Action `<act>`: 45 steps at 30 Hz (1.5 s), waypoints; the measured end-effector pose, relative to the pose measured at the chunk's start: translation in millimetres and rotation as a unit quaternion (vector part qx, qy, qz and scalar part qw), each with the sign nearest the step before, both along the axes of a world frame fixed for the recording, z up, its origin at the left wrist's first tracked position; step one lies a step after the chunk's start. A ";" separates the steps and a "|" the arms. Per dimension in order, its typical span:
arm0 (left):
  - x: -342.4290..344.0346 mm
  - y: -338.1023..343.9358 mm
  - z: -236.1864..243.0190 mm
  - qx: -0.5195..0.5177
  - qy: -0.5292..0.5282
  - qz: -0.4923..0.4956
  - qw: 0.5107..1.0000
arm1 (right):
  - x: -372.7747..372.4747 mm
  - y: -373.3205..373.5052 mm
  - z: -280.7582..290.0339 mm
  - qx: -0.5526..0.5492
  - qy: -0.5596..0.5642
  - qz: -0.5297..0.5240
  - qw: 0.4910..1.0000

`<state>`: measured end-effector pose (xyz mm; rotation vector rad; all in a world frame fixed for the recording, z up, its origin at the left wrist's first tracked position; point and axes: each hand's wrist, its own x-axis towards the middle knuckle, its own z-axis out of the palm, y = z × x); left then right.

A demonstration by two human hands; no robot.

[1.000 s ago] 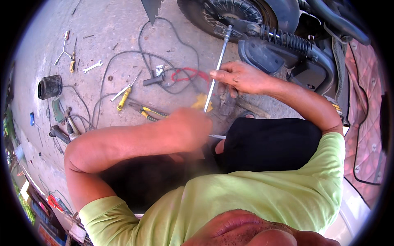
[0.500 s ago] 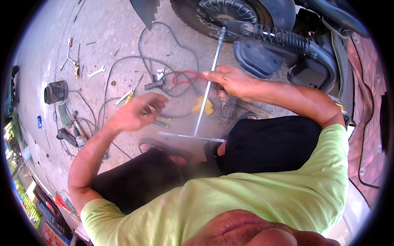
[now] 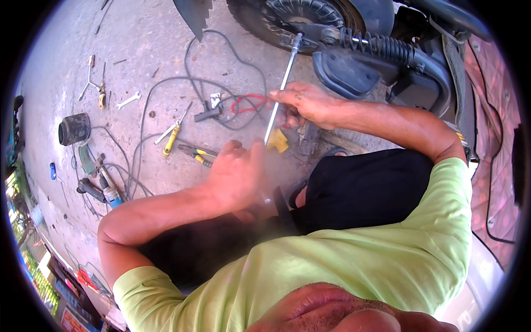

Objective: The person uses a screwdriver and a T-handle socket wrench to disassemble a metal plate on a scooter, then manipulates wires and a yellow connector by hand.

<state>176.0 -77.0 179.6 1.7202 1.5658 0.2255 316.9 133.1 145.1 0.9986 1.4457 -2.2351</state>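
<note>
A long silver T-handle socket wrench (image 3: 287,74) slants from the rear wheel (image 3: 249,29) of a motorbike down toward me. Its far end meets the hub area near the lower end of the shock absorber (image 3: 387,48); the fastener itself is too small to make out. My right hand (image 3: 312,105) is closed loosely around the middle of the shaft, thumb along it. At the near end, my left hand (image 3: 235,174) is blurred and closed over the crossbar, hiding most of it.
On the concrete lie pliers (image 3: 198,155), a yellow-handled screwdriver (image 3: 172,140), a combination wrench (image 3: 129,100), a three-armed wrench (image 3: 89,78) and a black cup (image 3: 75,128). A dark cable (image 3: 235,48) loops across the floor. A hammer (image 3: 102,166) is at the left.
My left hand has moved right and toward me, from above the pliers onto the wrench's crossbar. The pliers are now in plainer view. My right hand stays on the shaft.
</note>
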 end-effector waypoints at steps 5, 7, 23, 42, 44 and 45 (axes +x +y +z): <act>-26.0 9.8 15.9 -0.108 -0.207 0.040 0.972 | -5.3 2.9 11.5 -0.002 0.000 0.000 1.000; -41.0 11.8 2.3 -0.157 -0.316 0.032 0.935 | -5.6 1.1 11.2 0.001 -0.004 -0.011 1.000; -75.8 41.3 39.0 -0.248 -0.183 -0.073 0.948 | -0.1 9.5 -6.2 0.015 0.003 -0.008 1.000; -5.8 -8.0 -4.5 0.030 -0.001 0.011 0.999 | -2.5 7.8 -6.2 0.004 0.005 -0.027 1.000; -8.4 -4.2 -2.6 -0.006 0.018 0.004 1.000 | -4.0 8.4 -5.5 0.006 0.003 -0.035 0.999; -9.3 -5.1 -9.2 -0.024 -0.011 0.019 0.999 | -2.7 8.8 -8.3 0.008 0.003 -0.039 0.999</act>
